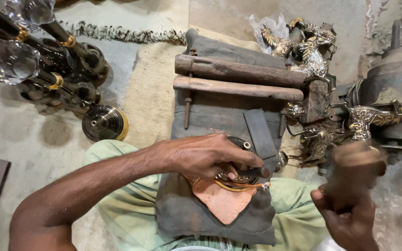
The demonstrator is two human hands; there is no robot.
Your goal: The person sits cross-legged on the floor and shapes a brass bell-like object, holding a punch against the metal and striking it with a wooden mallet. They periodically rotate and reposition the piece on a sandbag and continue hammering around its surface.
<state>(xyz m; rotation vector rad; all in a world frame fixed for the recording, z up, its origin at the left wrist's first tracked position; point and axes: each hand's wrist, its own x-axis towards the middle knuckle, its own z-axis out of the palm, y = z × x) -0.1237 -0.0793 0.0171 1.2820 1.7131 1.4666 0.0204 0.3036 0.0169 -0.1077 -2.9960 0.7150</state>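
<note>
Dark, dull metal is what I see under my left hand (205,155): a round disc-shaped metal piece (238,162) with a small stud on its rim, lying on the grey cloth (219,116) spread over my lap. My left fingers are closed over the disc and pinch a short dark tool (256,172) against it. Just below sits a scrap of tan leather (224,202) with an orange cord looped across it.

My right hand (350,195) is at the lower right, blurred; it looks curled shut, but I cannot tell what, if anything, it holds.

Beyond the disc, two worn wooden bars (238,79) lie side by side across the cloth, pinned by rusty bolts. To their right stands a cluster of ornate silver-and-gold horse figurines (312,51), close beside a grimy round machine (391,83). Well off to the left are glossy dark lamp bases (103,123) with gold rings and clear glass knobs (12,60), resting on the dusty concrete floor (19,139) near a coarse woven mat (152,88).
</note>
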